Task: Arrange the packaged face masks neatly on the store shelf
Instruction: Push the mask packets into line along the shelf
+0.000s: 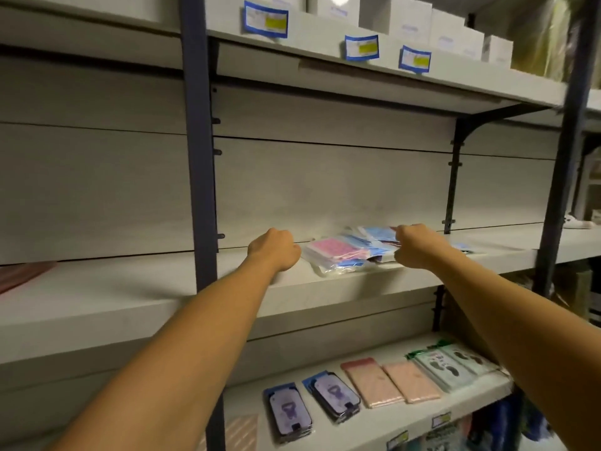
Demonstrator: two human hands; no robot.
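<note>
Pink and blue face masks in clear plastic wrappers (344,252) lie in a loose, overlapping pile on the pale grey middle shelf (136,297) of a store rack, toward the back panel and between the person's two outstretched hands. The right hand (414,245) reaches over the right end of the pile with its fingers curled down into the packets, touching the blue ones on top; whether it actually pinches a packet cannot be told, since the fingertips are hidden behind the knuckles. The left hand (274,250) sits just beside the left edge of the pile, next to the pink packet, its fingers folded into a loose fist with the knuckles toward the back panel; no packet shows inside it. Both bare forearms stretch up from the lower corners of the head view. On the shelf below lie flat retail packs in a row: two dark blue-backed cards (312,405), two pale pink packs (390,380) and green-topped insole packs (452,362). The shelf above carries white cardboard boxes (409,17) behind blue-bordered price tags (362,47). A dark blue steel upright (198,151) divides the bays.
</note>
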